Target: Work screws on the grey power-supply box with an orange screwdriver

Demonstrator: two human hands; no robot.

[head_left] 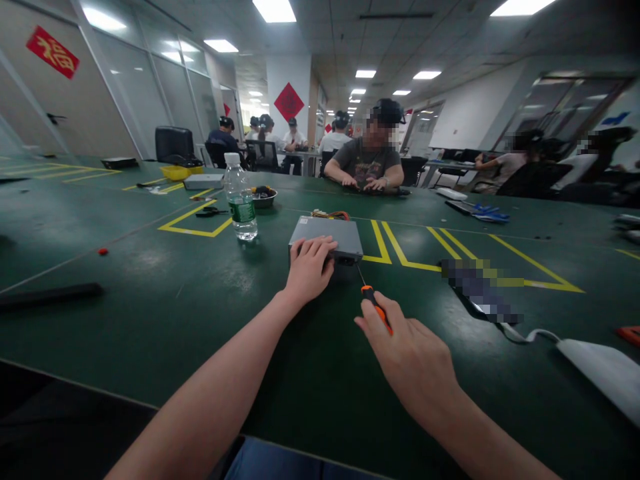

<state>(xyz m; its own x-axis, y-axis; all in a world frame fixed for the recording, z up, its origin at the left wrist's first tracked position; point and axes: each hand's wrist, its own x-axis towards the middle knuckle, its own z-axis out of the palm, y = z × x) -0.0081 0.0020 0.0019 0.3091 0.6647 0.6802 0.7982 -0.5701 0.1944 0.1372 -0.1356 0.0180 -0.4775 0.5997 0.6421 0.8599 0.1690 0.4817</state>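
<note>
A grey metal box (327, 235) with coloured wires at its far end lies on the green table (150, 313). My left hand (310, 267) rests on the box's near left corner, fingers curled over its top edge. My right hand (400, 350) is closed round an orange-and-black screwdriver (373, 300). The screwdriver's thin shaft points at the near right side of the box.
A plastic water bottle (241, 197) stands left of the box, with a small bowl (263, 195) behind it. A white cable and adapter (595, 360) lie at the right. A black bar (50, 295) lies at the left. Another person (367, 163) sits across the table, others further back.
</note>
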